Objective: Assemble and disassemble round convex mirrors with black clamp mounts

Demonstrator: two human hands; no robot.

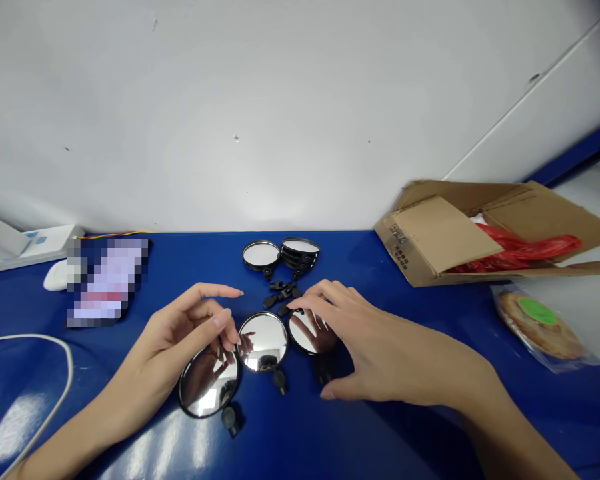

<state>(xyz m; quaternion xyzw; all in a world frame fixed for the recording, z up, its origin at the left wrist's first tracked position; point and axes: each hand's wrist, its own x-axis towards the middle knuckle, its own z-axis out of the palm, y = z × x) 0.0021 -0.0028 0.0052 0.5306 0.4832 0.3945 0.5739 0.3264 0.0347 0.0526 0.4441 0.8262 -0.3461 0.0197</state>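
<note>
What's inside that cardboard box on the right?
A red plastic bag pokes out of the cardboard box. The flaps cover the rest, so whatever else is inside cannot be seen.

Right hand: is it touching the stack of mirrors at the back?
Apart. The head view shows blue table and small black clips between the right hand and the stack of mirrors.

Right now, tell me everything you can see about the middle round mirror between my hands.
The middle mirror is a small round glass in a thin black rim, with a short black stem and knob at its near edge. It lies face up on the blue table, reflecting fingers. Its rim seems to meet the left mirror and sits close to the right mirror. The left hand has fingertips at its left edge; contact is unclear.
</note>
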